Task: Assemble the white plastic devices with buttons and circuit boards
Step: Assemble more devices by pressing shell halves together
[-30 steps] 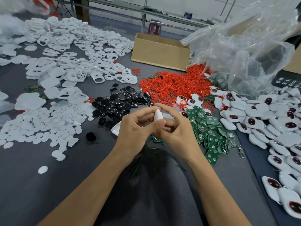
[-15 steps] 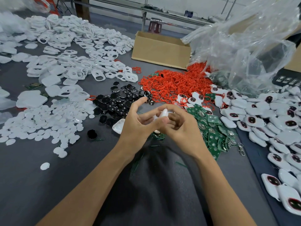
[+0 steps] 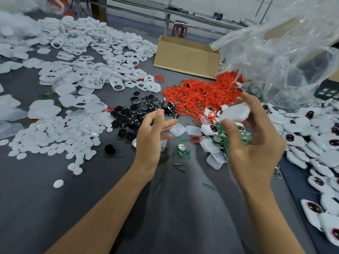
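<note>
My right hand [image 3: 255, 143] pinches a white plastic device [image 3: 235, 112] between thumb and fingers, raised above the table on the right of centre. My left hand [image 3: 152, 134] hovers open and holds nothing, just left of centre, near the black buttons [image 3: 139, 114]. Green circuit boards [image 3: 222, 136] lie in a heap under my right hand, and one single board [image 3: 182, 150] lies between my hands. Translucent white shell halves [image 3: 192, 130] lie beside them. Finished white devices with dark buttons [image 3: 300, 138] cover the right side.
Red rings [image 3: 198, 96] are heaped behind the boards. White round discs [image 3: 55, 136] and white frames [image 3: 95, 57] spread over the left. A cardboard box [image 3: 185, 55] stands at the back, a crumpled clear plastic bag [image 3: 286, 57] at the right. Grey cloth [image 3: 183, 208] lies near me.
My hands have come apart. The right hand has carried the white device up and to the right; the left hand has let go of it and opened.
</note>
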`<state>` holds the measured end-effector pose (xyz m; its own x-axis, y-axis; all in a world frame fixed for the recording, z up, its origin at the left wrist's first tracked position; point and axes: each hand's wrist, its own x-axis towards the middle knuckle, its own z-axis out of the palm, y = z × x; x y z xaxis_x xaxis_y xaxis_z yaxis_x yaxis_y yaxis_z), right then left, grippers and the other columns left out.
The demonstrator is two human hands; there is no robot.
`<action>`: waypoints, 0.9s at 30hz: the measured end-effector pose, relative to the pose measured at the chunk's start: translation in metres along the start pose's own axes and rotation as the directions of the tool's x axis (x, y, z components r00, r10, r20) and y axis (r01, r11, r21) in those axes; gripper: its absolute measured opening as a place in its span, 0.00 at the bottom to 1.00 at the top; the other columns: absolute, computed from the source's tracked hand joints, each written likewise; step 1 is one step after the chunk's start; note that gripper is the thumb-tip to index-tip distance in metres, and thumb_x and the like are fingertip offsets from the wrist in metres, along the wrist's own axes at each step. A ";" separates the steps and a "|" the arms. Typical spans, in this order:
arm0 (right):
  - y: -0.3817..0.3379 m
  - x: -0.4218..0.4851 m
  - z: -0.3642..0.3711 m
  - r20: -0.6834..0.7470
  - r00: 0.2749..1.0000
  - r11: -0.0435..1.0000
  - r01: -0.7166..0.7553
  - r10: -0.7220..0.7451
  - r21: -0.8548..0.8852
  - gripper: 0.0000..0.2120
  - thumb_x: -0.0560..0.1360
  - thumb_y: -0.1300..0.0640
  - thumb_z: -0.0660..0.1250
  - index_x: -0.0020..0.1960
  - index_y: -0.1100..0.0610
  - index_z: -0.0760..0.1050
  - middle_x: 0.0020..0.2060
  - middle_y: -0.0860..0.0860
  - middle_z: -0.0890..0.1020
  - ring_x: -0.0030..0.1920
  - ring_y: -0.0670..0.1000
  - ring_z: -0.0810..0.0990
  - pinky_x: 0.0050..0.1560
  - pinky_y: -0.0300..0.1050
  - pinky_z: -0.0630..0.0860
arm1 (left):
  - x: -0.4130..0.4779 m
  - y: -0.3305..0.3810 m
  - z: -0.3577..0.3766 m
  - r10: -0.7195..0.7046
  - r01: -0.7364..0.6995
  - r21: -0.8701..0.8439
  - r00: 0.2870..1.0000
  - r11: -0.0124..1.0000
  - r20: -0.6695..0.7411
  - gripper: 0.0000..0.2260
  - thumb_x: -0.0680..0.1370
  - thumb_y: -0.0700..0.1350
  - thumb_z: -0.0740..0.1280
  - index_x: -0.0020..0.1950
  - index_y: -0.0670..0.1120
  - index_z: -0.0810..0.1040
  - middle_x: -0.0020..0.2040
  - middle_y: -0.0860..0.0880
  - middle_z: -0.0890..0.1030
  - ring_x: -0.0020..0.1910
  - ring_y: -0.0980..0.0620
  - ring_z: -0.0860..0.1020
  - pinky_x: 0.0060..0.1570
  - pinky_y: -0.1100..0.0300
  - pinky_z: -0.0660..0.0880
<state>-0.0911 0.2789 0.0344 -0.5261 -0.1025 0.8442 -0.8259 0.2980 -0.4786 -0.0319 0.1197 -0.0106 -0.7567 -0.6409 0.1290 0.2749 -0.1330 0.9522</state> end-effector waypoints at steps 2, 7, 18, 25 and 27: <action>-0.001 0.004 -0.008 -0.063 0.997 0.999 0.036 -0.033 0.036 0.19 0.76 0.54 0.69 0.65 0.58 0.73 0.56 0.51 0.81 0.55 0.52 0.80 0.56 0.48 0.76 | 0.000 0.001 0.001 0.007 -0.007 0.008 1.000 1.000 0.000 0.20 0.73 0.62 0.57 0.55 0.51 0.75 0.48 0.47 0.85 0.50 0.53 0.83 0.51 0.56 0.79; -0.001 -0.040 0.003 0.521 0.845 0.989 -0.056 0.122 -0.140 0.17 0.70 0.63 0.71 0.58 0.58 0.78 0.49 0.53 0.82 0.52 0.56 0.78 0.57 0.45 0.71 | 0.001 0.000 0.003 0.015 -0.014 0.018 0.999 1.000 -0.039 0.15 0.80 0.56 0.55 0.53 0.49 0.76 0.47 0.45 0.85 0.49 0.49 0.83 0.51 0.51 0.78; 0.005 -0.042 0.013 0.434 0.895 0.988 -0.047 0.106 -0.144 0.20 0.70 0.61 0.72 0.61 0.55 0.77 0.44 0.46 0.82 0.49 0.51 0.77 0.67 0.42 0.66 | 0.000 -0.001 0.001 -0.035 0.035 0.013 0.999 0.999 -0.007 0.13 0.82 0.50 0.58 0.53 0.45 0.78 0.44 0.46 0.85 0.42 0.51 0.82 0.43 0.59 0.79; -0.004 -0.015 0.046 0.503 0.786 0.907 -0.422 0.360 0.010 0.21 0.70 0.59 0.74 0.62 0.53 0.75 0.41 0.45 0.82 0.39 0.50 0.79 0.43 0.41 0.77 | -0.006 -0.004 0.002 0.014 -0.016 0.022 0.997 1.000 0.079 0.04 0.76 0.39 0.69 0.48 0.44 0.84 0.37 0.47 0.85 0.34 0.53 0.81 0.32 0.63 0.76; -0.002 -0.016 0.051 0.518 0.774 0.890 -0.453 0.365 0.050 0.15 0.70 0.62 0.73 0.54 0.51 0.79 0.37 0.46 0.82 0.35 0.51 0.78 0.38 0.43 0.75 | -0.004 -0.006 0.001 -0.003 0.001 0.040 0.999 0.999 0.044 0.05 0.75 0.39 0.70 0.49 0.45 0.84 0.38 0.47 0.85 0.34 0.52 0.82 0.32 0.62 0.77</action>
<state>-0.0912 0.2314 0.0091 -0.8135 -0.4619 0.3535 -0.5066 0.2641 -0.8208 -0.0307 0.1239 -0.0162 -0.7826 -0.6070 0.1382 0.2498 -0.1030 0.9628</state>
